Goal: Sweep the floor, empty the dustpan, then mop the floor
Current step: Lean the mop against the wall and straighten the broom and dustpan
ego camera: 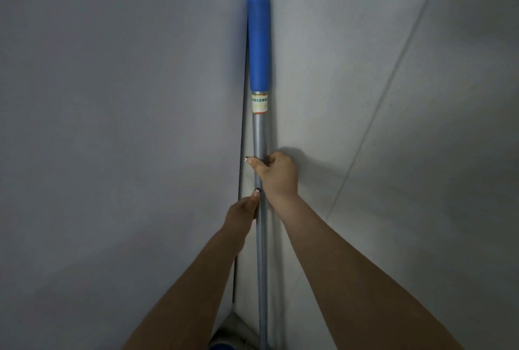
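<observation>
A long pole (260, 136) stands nearly upright in the corner where two pale grey walls meet, its top close against the dark seam (243, 124) between the left wall (112, 102) and the right wall (393, 74). The upper end carries a blue grip (257, 37) with a hanging hole at its tip. Just under the grip a pale label (259, 103) is wrapped round the silver shaft; its print is too small to read. Both hands are clamped on the bare metal below the label, one above the other and a little apart. The right hand (278, 174) is the higher one, with its fingers curled round the shaft from the right and a painted nail showing on the far side. The left hand (243, 209) grips lower down from the left, thumb laid up along the metal. Both bare forearms reach in from the bottom edge. The shaft runs on down between them to the frame's lower edge, where a blurred pale and blue shape (229, 337) sits just left of it. What that shape is cannot be told.
</observation>
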`<control>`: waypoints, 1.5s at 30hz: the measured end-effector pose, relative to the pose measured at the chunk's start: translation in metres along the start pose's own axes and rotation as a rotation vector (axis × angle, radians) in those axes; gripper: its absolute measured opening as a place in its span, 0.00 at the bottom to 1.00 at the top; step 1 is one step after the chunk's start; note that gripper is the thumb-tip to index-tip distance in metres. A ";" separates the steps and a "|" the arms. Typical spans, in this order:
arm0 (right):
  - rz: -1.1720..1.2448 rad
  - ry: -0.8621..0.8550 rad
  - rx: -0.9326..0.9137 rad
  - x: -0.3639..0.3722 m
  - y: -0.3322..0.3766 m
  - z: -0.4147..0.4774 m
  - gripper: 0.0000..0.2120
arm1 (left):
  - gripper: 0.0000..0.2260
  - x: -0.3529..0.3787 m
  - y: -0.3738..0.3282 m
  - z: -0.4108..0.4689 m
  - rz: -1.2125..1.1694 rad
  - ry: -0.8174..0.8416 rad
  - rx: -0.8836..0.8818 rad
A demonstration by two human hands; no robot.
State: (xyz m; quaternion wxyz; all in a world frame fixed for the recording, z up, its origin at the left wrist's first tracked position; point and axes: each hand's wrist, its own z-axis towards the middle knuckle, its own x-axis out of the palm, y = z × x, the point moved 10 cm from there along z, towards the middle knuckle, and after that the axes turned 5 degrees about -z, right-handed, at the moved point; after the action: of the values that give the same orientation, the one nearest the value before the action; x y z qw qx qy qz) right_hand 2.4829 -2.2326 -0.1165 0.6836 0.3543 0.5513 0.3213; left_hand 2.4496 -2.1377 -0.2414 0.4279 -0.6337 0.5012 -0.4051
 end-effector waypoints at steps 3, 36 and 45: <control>0.003 0.001 0.063 0.000 0.002 -0.008 0.18 | 0.14 -0.024 -0.005 -0.012 -0.024 -0.111 0.009; 0.381 0.727 -0.085 0.035 0.080 -0.291 0.25 | 0.08 -0.213 -0.033 -0.397 -0.266 -0.702 0.519; 0.291 0.923 -0.016 0.078 0.024 -0.388 0.25 | 0.06 -0.230 0.071 -0.493 -0.331 -0.865 0.379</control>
State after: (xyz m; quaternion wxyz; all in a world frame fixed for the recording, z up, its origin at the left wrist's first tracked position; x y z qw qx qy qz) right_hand 2.1156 -2.1048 -0.1921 0.3183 0.2430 0.7393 0.5414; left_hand 1.9255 -1.9881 -0.1780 0.6341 -0.7259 0.0881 -0.2514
